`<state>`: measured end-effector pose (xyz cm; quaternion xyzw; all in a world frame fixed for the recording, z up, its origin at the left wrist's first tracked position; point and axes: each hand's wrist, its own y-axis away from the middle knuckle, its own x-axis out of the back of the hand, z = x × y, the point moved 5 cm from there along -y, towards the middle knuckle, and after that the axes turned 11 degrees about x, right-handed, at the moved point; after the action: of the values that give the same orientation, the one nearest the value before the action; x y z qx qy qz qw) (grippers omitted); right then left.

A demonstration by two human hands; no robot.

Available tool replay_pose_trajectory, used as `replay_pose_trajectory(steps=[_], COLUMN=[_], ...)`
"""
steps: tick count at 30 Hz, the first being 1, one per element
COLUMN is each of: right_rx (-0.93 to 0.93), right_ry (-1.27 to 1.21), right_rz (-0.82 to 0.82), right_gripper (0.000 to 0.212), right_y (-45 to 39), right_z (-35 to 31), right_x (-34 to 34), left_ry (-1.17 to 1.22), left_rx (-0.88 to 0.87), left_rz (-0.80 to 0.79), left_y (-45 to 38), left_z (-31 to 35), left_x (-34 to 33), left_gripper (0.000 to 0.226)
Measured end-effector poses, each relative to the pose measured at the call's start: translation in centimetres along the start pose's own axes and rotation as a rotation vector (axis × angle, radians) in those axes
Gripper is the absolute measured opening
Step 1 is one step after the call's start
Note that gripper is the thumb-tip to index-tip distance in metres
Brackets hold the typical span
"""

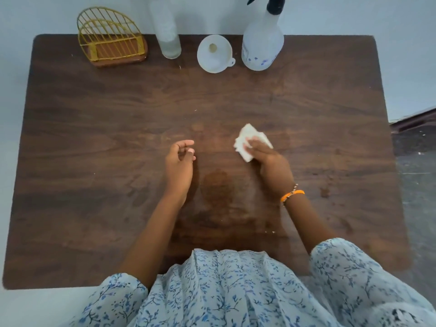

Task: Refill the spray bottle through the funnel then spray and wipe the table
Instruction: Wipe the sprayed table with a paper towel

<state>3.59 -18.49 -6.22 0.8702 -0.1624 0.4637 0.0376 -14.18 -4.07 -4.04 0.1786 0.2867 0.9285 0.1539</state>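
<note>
The dark wood-grain table [94,138], rectangular with rounded corners, carries five items: one spray bottle [263,47], one funnel [215,54], one clear bottle [167,36], one wire rack [111,37] and one tissue [247,140]. The spray bottle is translucent white plastic with a dark trigger head and stands upright at the far edge, right of centre. The funnel is white, round and shallow, with a small tab on its rim, and sits mouth-up just left of the spray bottle. The clear bottle is tall and cylindrical, left of the funnel. The rack is yellow wire, arched, on a brown base at the far left corner. The right hand [273,168], palm down, presses the crumpled white tissue flat against the table centre, fingers closed over it. The left hand [178,166] is empty, fingers loosely curled, near the tissue but apart from it. Damp patches [217,187] mark the surface between the forearms.
</note>
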Motion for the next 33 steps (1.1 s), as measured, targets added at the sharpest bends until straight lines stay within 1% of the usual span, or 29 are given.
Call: replay_pose_trajectory(steps=[3,5,7,9,11,13,14,16,18,20,22,24,26,29,33], right_rx=[-0.266,-0.347,-0.327,-0.238,-0.209,-0.285,-0.347,-0.491,-0.581,-0.595,-0.595,-0.597,-0.603,-0.632,-0.684], right_ry=[0.062,0.111,0.197,0.275,0.271,0.138,-0.009,-0.483,-0.938,-1.222,-1.395,-1.526,-1.593,-1.573,-1.488], right_rz=[0.183,0.240,0.231,0.171,0.117,0.101,0.096,0.108,0.162,0.209,0.250,0.299,0.355,0.463,0.630], right_gripper=[0.058,0.055,0.049,0.043,0.029,0.026,0.025,0.022,0.024,0.029,0.032,0.034,0.033,0.029,0.018], right_y=[1.7,2.5,3.2,3.7,4.0,3.7,3.5,2.9,2.7,2.7,3.2,4.0,4.9,6.4,8.4], right_z=[2.2,1.5,-0.7,-3.5,-5.4,-5.8,-6.0,-7.1,-8.9,-10.6,-11.7,-12.4,-12.8,-12.3,-11.3], right_x=[2.4,2.5,1.6,0.2,-0.6,-0.5,-0.2,0.3,0.7,1.1,1.5,1.9,2.2,2.4,2.5], left_ry=[-0.045,-0.083,-0.111,-0.141,-0.193,-0.240,-0.258,-0.279,-0.244,-0.175,-0.104,-0.012,0.078,0.139,0.070], left_rx=[-0.030,-0.041,-0.056,-0.060,-0.059,-0.048,-0.042,-0.032,0.001,0.048,0.069,0.050,0.029,-0.003,-0.079], left_rz=[-0.120,-0.190,-0.239,-0.296,-0.352,-0.398,-0.413,-0.420,-0.424,-0.462,-0.539,-0.609,-0.621,-0.655,-0.735], left_y=[0.9,1.6,2.3,3.1,3.9,4.6,5.0,5.6,6.1,6.9,7.7,8.5,9.0,9.9,11.8], left_z=[0.5,0.8,1.0,1.1,0.9,0.4,0.1,-0.5,-0.8,-0.9,-0.8,-0.6,-0.7,-1.0,-1.3], left_x=[-1.3,-1.8,-1.9,-1.8,-1.6,-1.4,-1.3,-1.0,-0.5,0.1,0.6,0.9,0.9,0.3,-1.5], left_gripper=[0.027,0.027,0.028,0.026,0.023,0.019,0.017,0.020,0.027,0.033,0.037,0.039,0.037,0.037,0.039])
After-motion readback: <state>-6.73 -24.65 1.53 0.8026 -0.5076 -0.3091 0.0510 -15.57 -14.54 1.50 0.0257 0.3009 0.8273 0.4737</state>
